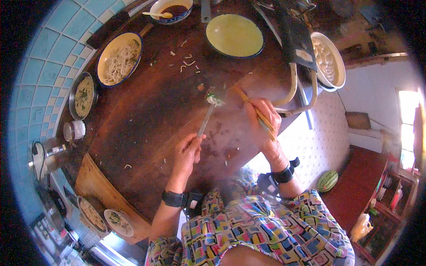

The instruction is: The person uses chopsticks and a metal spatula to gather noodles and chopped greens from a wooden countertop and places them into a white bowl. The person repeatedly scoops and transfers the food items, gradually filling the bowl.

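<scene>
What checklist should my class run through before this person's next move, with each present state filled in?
1. Left hand gripping the long-handled utensil: ok.
2. Right hand holding the chopsticks: ok.
3. White-and-green food at the utensil's far end: ok.
4. Chopstick tips at the food: not ok; a gap shows between them.
5. Table free of scraps: not ok; several lie scattered.
6. Round yellow dish filled: cannot tell; its surface looks plain.
</scene>
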The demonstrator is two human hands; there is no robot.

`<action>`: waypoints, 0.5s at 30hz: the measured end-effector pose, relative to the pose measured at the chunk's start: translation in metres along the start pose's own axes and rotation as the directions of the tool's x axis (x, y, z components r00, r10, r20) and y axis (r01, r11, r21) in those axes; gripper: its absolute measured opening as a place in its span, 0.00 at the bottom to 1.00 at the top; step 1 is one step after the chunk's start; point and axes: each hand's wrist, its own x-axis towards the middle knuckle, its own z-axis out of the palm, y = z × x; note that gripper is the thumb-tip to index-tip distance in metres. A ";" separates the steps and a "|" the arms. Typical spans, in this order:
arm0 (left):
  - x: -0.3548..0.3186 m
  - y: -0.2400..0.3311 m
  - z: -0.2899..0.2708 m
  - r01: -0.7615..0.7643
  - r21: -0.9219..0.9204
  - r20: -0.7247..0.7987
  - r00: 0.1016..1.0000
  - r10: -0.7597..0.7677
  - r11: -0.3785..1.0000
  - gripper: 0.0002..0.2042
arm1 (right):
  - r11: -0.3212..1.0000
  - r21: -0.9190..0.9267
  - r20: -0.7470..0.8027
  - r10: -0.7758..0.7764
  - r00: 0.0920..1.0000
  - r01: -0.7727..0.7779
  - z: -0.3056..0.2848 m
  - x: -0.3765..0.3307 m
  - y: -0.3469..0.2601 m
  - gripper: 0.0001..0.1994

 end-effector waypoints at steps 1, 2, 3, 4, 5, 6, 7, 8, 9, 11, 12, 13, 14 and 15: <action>0.000 0.001 0.002 0.006 0.003 -0.009 1.000 -0.006 1.000 0.09 | 0.998 0.033 0.018 0.048 0.999 -0.049 0.003 0.001 0.000 0.05; 0.001 0.002 0.004 0.010 0.005 -0.014 1.000 -0.010 1.000 0.09 | 0.998 0.052 0.044 0.024 0.999 -0.026 0.005 0.001 -0.002 0.05; 0.001 0.004 0.006 0.019 0.006 -0.020 1.000 -0.019 1.000 0.09 | 0.997 0.074 0.061 0.012 0.998 -0.016 0.008 -0.001 -0.004 0.05; 0.001 0.005 0.006 0.025 0.016 -0.035 0.999 -0.024 1.000 0.08 | 0.995 0.097 0.086 -0.003 0.996 -0.006 0.010 -0.003 -0.007 0.05; 0.001 0.006 0.008 0.036 0.026 -0.051 0.998 -0.035 0.999 0.08 | 0.993 0.108 0.078 -0.064 0.995 0.055 0.011 -0.004 -0.008 0.04; 0.000 0.007 0.008 0.053 0.037 -0.068 0.996 -0.050 0.998 0.08 | 0.989 0.137 0.093 -0.074 0.993 0.061 0.010 -0.005 -0.009 0.05; -0.002 0.008 0.008 0.036 0.072 -0.080 0.996 -0.031 0.997 0.09 | 0.984 0.166 0.107 -0.085 0.991 0.067 0.009 -0.006 -0.010 0.05; -0.005 0.009 0.006 0.028 0.108 -0.095 0.995 -0.018 0.994 0.09 | 0.980 0.188 0.127 -0.093 0.988 0.068 0.007 -0.007 -0.010 0.05; -0.008 0.009 0.004 -0.001 0.148 -0.101 0.995 0.016 0.989 0.09 | 0.982 0.180 0.121 -0.084 0.989 0.061 0.005 -0.006 -0.009 0.05; -0.011 0.010 -0.001 0.038 0.090 -0.121 0.992 -0.027 0.995 0.10 | 0.988 0.146 0.116 -0.058 0.992 0.041 -0.001 -0.004 -0.006 0.05; -0.012 0.009 -0.003 0.067 0.073 -0.138 0.989 -0.057 0.995 0.10 | 0.991 0.132 0.095 -0.020 0.995 0.007 -0.002 -0.003 -0.005 0.05; -0.013 0.009 -0.004 0.058 0.038 -0.131 0.990 -0.053 0.998 0.11 | 0.993 0.118 0.069 0.019 0.997 -0.027 -0.003 -0.001 -0.003 0.05; -0.014 0.008 -0.005 0.070 0.012 -0.135 0.988 -0.068 0.997 0.11 | 0.993 0.104 0.048 0.056 0.997 -0.061 -0.003 0.000 -0.003 0.05; -0.014 0.008 -0.006 0.087 -0.017 -0.142 0.986 -0.088 0.996 0.11 | 0.990 0.120 0.023 0.066 0.998 -0.068 -0.003 0.002 -0.002 0.05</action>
